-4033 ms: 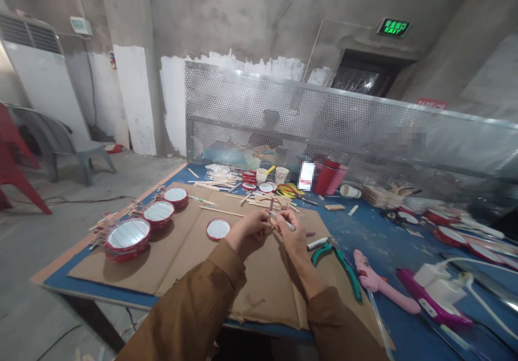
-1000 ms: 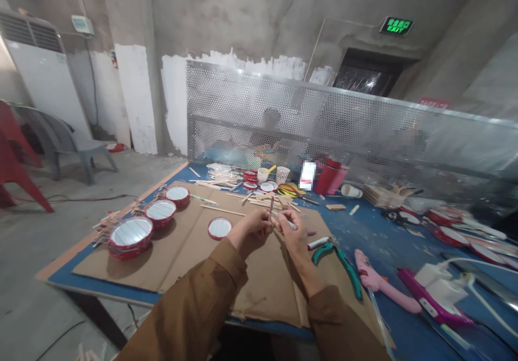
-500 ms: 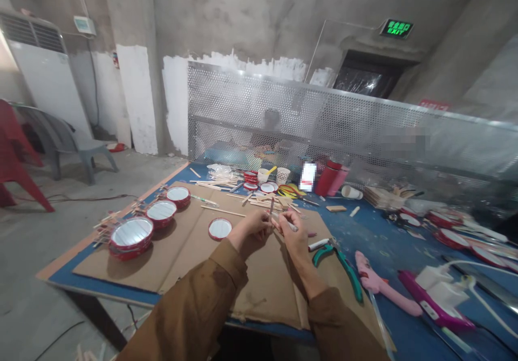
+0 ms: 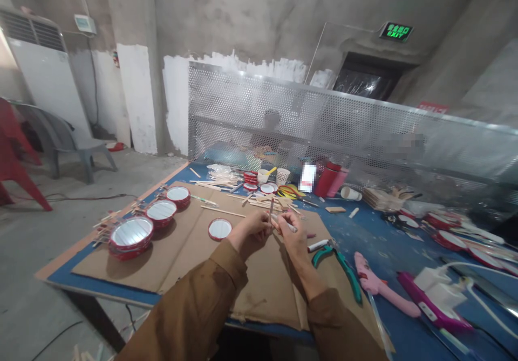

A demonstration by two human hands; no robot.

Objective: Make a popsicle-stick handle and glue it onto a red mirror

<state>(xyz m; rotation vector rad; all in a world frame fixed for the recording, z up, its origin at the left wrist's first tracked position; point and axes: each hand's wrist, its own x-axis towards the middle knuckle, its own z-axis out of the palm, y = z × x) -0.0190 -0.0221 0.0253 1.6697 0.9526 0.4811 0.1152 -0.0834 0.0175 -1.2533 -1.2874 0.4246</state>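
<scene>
Over the cardboard sheet [image 4: 194, 274], my left hand [image 4: 254, 231] is closed in a pinch on a small thin brown stick [image 4: 272, 206] that points upward. Close beside it, my right hand [image 4: 295, 239] grips a pale marker pen [image 4: 291, 227], whose tip end is turned toward the stick. Whether the tip touches the stick I cannot tell. Left of my hands lies a round red-rimmed lid [image 4: 220, 229], and a thin wooden stick [image 4: 222, 211] rests behind it. A white marker [image 4: 318, 245] and teal-handled pliers [image 4: 348, 274] lie to the right of my right wrist.
Several red-rimmed tins [image 4: 131, 235] with sticks attached line the left edge. Loose sticks, paper cups [image 4: 283, 176], a lit phone [image 4: 307, 177] and a red bottle [image 4: 327, 179] stand behind. A pink glue gun [image 4: 382, 285] and purple power strip [image 4: 431, 304] lie right. A perforated metal panel [image 4: 243, 107] closes the back.
Almost nothing differs: both hands keep their hold in the same place, and the view has shifted very slightly.
</scene>
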